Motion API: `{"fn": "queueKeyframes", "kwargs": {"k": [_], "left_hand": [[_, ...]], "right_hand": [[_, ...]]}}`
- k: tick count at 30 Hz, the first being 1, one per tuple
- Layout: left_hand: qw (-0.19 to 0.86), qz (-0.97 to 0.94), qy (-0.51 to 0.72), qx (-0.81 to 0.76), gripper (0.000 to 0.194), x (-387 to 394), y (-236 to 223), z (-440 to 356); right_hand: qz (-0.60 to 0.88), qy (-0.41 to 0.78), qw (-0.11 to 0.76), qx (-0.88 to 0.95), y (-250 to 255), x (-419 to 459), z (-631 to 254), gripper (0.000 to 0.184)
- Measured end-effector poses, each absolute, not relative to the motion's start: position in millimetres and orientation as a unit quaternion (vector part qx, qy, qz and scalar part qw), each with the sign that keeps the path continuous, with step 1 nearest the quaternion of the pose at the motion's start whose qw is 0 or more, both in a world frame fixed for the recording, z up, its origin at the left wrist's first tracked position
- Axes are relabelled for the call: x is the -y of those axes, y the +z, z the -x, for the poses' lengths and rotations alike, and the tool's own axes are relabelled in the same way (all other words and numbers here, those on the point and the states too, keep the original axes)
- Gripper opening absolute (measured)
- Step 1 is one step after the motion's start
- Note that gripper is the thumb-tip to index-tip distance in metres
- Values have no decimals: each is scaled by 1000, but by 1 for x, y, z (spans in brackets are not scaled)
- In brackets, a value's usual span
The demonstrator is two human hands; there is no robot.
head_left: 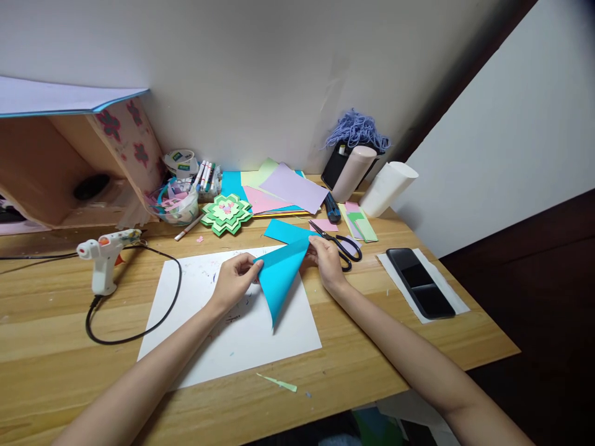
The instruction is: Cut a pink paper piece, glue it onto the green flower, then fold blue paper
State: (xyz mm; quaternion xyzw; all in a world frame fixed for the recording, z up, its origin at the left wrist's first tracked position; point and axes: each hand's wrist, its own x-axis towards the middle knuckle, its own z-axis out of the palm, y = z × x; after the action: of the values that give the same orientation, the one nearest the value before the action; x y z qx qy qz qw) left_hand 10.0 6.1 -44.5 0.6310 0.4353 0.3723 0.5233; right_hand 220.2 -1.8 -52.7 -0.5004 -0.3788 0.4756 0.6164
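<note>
While I am holding the blue sheet (282,275) above the white paper (186,347), the fingers of my left hand (236,280) are pinching its upper left corner and those of my right hand (329,260) are clamping the upper right one. Between them the top edge is slanting up toward my right, and the lower part is hanging free, curling down to a point. As I judge it, I am shaping this sheet, perhaps lining it up for a fold, though I can't tell whether a crease is running along the darker band at the top. The next move, I'd say, is calling for an even pinch at both corners and a flat spot to work on.

The white paper is offering that spot. Just behind my right hand, the black scissors (336,239) are lying beside a blue strip (283,230), crowding that side. On my left, the glue gun (106,263) is standing on the surface (41,328), its cord (180,282) looping over the white paper's edge, where it could be snagging my forearm. A green paper flower (226,215) is lying beyond my left hand, out of the way.
</note>
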Motion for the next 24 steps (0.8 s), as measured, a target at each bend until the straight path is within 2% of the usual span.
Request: {"fn": "queueKeyframes", "kwargs": {"k": [6,10,14,17,24], "left_hand": [[533,-662,326,-414,25,-5,-39,-9],[529,-647,353,-421,25,-6,-38,-9],[519,-608,411,-437,22,-7,-38,-9],[514,-589,439,-444,22,-7,-37,-8],[564,-553,426,-441,21,-8,-38,-9]], "right_hand": [[547,436,611,370,-57,-2,-225,26],[518,527,572,356,-53,-3,-224,30],[456,672,419,406,-43,6,-216,40],[451,703,307,457,-39,15,-208,38],[448,691,334,458,-43,19,-204,40]]}}
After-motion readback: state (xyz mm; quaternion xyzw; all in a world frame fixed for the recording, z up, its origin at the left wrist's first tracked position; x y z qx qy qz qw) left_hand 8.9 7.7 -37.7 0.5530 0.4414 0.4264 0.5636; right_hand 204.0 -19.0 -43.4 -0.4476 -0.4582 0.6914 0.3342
